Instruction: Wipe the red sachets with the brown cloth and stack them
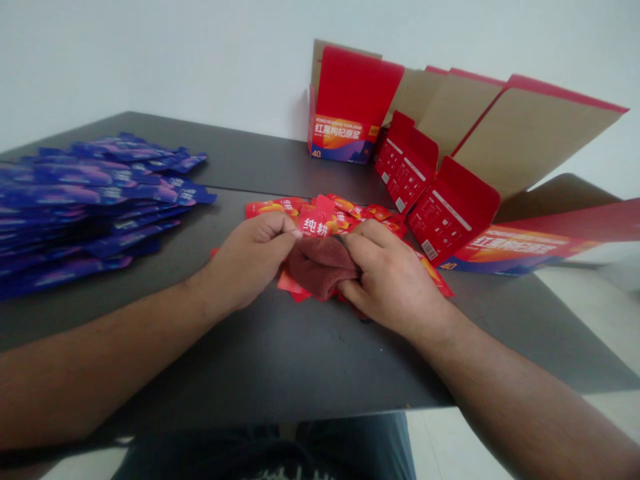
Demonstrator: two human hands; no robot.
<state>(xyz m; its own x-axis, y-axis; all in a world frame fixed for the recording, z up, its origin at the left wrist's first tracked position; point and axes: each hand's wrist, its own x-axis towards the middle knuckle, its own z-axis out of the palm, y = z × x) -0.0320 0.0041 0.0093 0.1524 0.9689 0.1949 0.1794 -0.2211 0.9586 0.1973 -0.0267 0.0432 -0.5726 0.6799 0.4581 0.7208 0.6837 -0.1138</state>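
Gripped from both sides, a maroon terry cloth [320, 267] is being held between the left hand [247, 263] and the right hand [393, 280], with both hands closed on it. The fabric is being pinched by the left thumb and forefinger at its upper left, while its right end is being pressed under the curled fingers [363, 243] of the right hand. Its long axis is being held roughly crosswise, from left to right, directly between the two palms; the right hand overlaps it more. Beneath and just beyond the grip, loose red sachets [325, 217] are being overlapped by the cloth on a dark grey table [280, 370]. Well off to the left, a heap of blue-purple sachets [90, 203] is being left untouched, and unfolded red-and-kraft cartons [350, 100] are being stood up at the far right.
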